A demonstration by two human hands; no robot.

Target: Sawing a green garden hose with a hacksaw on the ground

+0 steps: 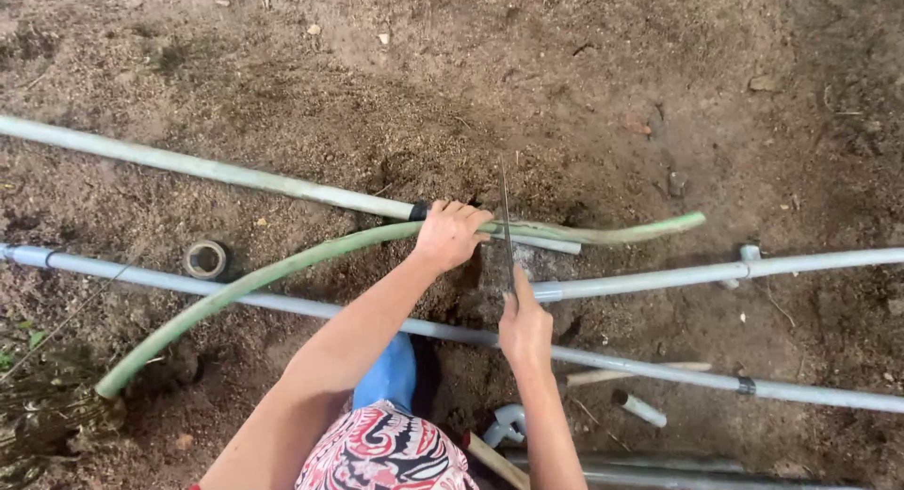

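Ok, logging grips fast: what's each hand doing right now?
Left hand: closed on the green hose.
Right hand: closed on the saw blade.

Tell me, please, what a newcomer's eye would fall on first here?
At centre, the left hand grips a curved green hose lying across grey pipes on bare soil. Just right of it, the right hand holds a thin saw blade upright against the hose. A small ring-shaped fitting lies at left.

Green hose end (off-frame, left)
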